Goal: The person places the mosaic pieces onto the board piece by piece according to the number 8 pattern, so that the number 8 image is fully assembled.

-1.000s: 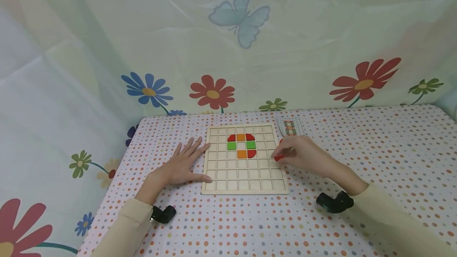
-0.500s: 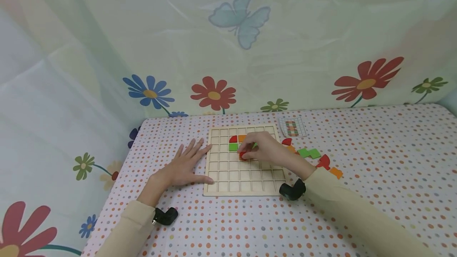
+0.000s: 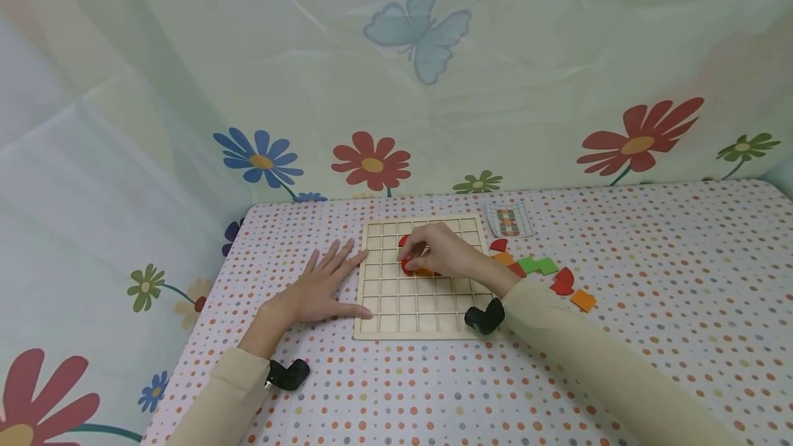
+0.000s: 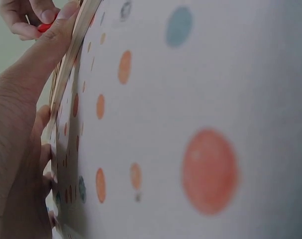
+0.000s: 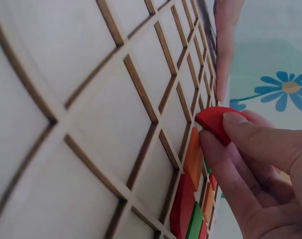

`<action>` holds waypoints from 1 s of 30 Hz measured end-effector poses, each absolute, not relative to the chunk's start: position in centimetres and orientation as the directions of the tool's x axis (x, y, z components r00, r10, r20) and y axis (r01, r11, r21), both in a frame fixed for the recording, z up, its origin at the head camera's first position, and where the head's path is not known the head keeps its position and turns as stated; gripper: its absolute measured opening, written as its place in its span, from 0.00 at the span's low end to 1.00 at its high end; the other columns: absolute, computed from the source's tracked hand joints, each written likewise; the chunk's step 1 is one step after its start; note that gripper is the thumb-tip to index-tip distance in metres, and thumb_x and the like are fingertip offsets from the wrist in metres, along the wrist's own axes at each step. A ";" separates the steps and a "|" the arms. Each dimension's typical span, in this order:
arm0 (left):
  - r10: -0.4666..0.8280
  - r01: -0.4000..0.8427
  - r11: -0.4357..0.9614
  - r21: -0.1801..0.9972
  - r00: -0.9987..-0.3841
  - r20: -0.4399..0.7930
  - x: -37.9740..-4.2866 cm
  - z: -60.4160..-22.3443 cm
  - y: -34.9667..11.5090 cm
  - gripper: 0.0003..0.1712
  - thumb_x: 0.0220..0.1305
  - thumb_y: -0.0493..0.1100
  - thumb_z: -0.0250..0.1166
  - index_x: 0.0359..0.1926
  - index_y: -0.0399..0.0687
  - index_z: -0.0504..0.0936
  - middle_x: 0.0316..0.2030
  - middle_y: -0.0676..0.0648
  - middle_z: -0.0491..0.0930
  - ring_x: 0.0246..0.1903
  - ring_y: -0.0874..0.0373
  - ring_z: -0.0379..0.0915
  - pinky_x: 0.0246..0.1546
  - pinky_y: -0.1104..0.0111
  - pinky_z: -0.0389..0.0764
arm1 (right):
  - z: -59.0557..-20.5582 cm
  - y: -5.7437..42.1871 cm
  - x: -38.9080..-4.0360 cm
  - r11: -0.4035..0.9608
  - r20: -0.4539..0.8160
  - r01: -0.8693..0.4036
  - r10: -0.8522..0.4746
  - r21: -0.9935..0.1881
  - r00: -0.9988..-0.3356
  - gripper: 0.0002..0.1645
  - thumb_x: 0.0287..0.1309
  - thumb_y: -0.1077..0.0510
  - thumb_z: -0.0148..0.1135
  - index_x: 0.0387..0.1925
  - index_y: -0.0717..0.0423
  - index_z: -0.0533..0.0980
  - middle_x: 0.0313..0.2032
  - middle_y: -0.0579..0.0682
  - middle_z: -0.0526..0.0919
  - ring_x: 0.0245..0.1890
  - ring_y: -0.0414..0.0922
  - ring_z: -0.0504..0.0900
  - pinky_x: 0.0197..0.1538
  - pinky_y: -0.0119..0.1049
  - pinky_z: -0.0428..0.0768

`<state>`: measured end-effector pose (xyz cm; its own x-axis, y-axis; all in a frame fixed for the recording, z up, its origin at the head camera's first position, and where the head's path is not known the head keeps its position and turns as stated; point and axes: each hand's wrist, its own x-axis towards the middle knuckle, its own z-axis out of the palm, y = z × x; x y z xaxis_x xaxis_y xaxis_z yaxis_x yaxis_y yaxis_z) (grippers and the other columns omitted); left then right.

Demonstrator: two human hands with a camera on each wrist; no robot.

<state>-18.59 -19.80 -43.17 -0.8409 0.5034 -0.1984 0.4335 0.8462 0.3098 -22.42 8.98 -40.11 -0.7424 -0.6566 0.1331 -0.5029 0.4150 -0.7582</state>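
Observation:
My right hand (image 3: 436, 248) pinches a red quarter-round tile (image 5: 218, 122) between thumb and fingers, tilted close over a cell of the wooden grid board (image 3: 405, 305). Beside that cell, in the right wrist view, an orange tile (image 5: 193, 157) and another red rounded tile (image 5: 182, 206) sit in their cells, with a green tile (image 5: 194, 221) behind. From above, the hand covers most of these set tiles. My left hand (image 3: 319, 288) lies flat with fingers spread at the board's left side, its thumb and a fingertip on the wooden edge.
Loose tiles lie right of the board: green ones (image 3: 537, 266), a red pair (image 3: 562, 281), an orange one (image 3: 584, 300) and more near the board's edge. A pattern card (image 3: 509, 220) lies at the back right. A printed curtain (image 3: 415, 109) hangs behind the table.
My right hand has carried the red tile from the board's right edge leftward across it, uncovering the loose tiles. The left hand has kept its place on the board's edge.

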 end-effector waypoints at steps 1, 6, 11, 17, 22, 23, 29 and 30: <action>0.504 0.434 0.846 0.310 -0.841 -0.197 -18.6 -43.2 -19.8 0.65 0.59 0.78 0.66 0.86 0.60 0.46 0.85 0.45 0.36 0.83 0.43 0.25 0.79 0.39 0.31 | -40.2 9.0 -22.5 0.416 0.127 -0.501 -0.660 -0.759 -0.741 0.05 0.57 0.70 0.75 0.36 0.62 0.87 0.35 0.49 0.88 0.34 0.41 0.84 0.42 0.35 0.85; 0.501 0.433 0.849 0.302 -0.841 -0.202 -18.7 -43.3 -19.9 0.65 0.59 0.79 0.65 0.86 0.61 0.45 0.85 0.45 0.36 0.83 0.44 0.24 0.79 0.40 0.31 | -39.9 8.9 -23.1 0.448 0.085 -0.509 -0.684 -0.735 -0.724 0.05 0.58 0.70 0.75 0.36 0.61 0.87 0.36 0.48 0.87 0.35 0.40 0.84 0.43 0.33 0.85; 0.504 0.433 0.847 0.308 -0.838 -0.208 -18.7 -43.0 -19.7 0.64 0.60 0.78 0.66 0.86 0.60 0.46 0.85 0.45 0.36 0.83 0.44 0.24 0.79 0.40 0.31 | -39.6 8.6 -23.4 0.481 0.047 -0.528 -0.707 -0.700 -0.706 0.06 0.57 0.70 0.75 0.37 0.62 0.88 0.37 0.48 0.87 0.36 0.40 0.84 0.45 0.32 0.85; 0.503 0.431 0.846 0.313 -0.839 -0.205 -18.5 -42.8 -19.6 0.64 0.60 0.77 0.67 0.85 0.60 0.46 0.85 0.45 0.37 0.83 0.43 0.25 0.79 0.40 0.31 | -39.6 8.4 -23.5 0.481 0.033 -0.554 -0.734 -0.680 -0.678 0.08 0.58 0.70 0.74 0.41 0.63 0.89 0.38 0.49 0.87 0.40 0.42 0.86 0.47 0.32 0.85; 0.504 0.431 0.846 0.315 -0.839 -0.206 -18.6 -42.9 -19.6 0.64 0.60 0.77 0.67 0.85 0.60 0.46 0.84 0.45 0.37 0.83 0.43 0.25 0.79 0.40 0.31 | -39.9 8.5 -23.6 0.489 0.019 -0.554 -0.738 -0.674 -0.675 0.10 0.60 0.69 0.74 0.44 0.62 0.90 0.37 0.48 0.86 0.41 0.42 0.85 0.47 0.31 0.85; 0.503 0.431 0.846 0.314 -0.839 -0.205 -18.6 -42.9 -19.6 0.64 0.60 0.77 0.67 0.85 0.60 0.46 0.84 0.45 0.37 0.83 0.43 0.25 0.79 0.40 0.31 | -39.9 8.5 -23.6 0.490 0.018 -0.553 -0.737 -0.674 -0.675 0.10 0.60 0.68 0.74 0.44 0.62 0.90 0.37 0.47 0.85 0.41 0.41 0.85 0.47 0.31 0.85; 0.501 0.430 0.849 0.309 -0.840 -0.208 -18.6 -42.8 -19.7 0.64 0.60 0.77 0.67 0.86 0.60 0.46 0.85 0.45 0.36 0.83 0.44 0.24 0.79 0.40 0.31 | -39.9 8.4 -23.5 0.482 0.072 -0.625 -0.755 -0.614 -0.652 0.07 0.61 0.70 0.72 0.39 0.61 0.91 0.34 0.47 0.85 0.38 0.42 0.84 0.46 0.34 0.85; 0.501 0.430 0.849 0.308 -0.840 -0.208 -18.6 -42.9 -19.7 0.64 0.59 0.77 0.67 0.86 0.60 0.46 0.85 0.45 0.36 0.83 0.44 0.24 0.79 0.40 0.31 | -39.9 8.4 -23.5 0.483 0.082 -0.637 -0.755 -0.601 -0.650 0.07 0.60 0.71 0.72 0.38 0.61 0.91 0.34 0.47 0.86 0.38 0.43 0.84 0.46 0.34 0.85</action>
